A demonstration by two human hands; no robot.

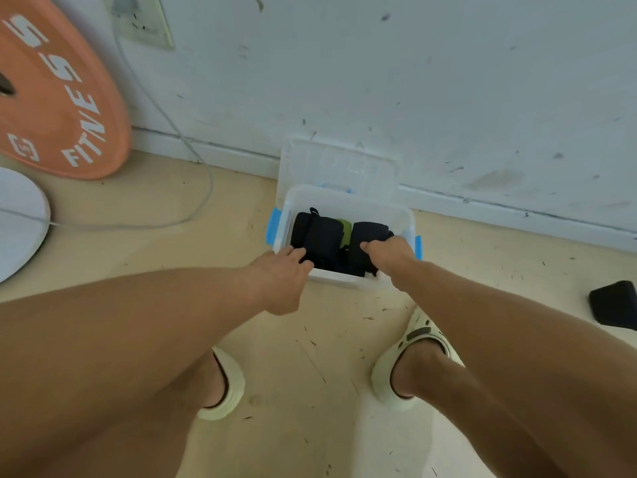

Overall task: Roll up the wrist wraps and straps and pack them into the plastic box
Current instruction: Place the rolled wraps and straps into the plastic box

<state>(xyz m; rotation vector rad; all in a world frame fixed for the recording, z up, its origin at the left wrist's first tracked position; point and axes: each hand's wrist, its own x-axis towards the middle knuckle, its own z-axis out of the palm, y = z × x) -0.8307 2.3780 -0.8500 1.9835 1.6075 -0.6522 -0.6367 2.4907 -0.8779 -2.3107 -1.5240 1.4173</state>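
Two hands reach down into a clear plastic box point(348, 201) that sits on the floor point(310, 339) against the foot of the white wall point(413, 81). The box has blue latches point(274, 225) at its left and right ends, and its clear lid point(339, 163) stands open behind it, leaning on the wall. Inside lie dark rolled wraps point(320, 236) packed side by side, with a strip of green point(344, 229) showing between the left roll and the right one.

The left hand point(281, 274) is at the box's near left corner, its fingers point(296, 253) laid over the rim and touching the left roll. The right hand point(391, 251) is at the near right side, fingers curled down onto the right roll; whether they actually pinch it or only press on it I cannot tell, since the fingertips seem to sink out of sight among the dark fabric.

Near the floor's right edge, well apart from the box, lies another dark item point(613, 305), possibly a wrap. At the left an orange weight plate point(51, 98) leans on the wall, with a pale round disc point(17, 219) below it and a grey cable point(193, 160) trailing across the floor. Both feet wear pale clogs point(410, 357) just in front of the box.
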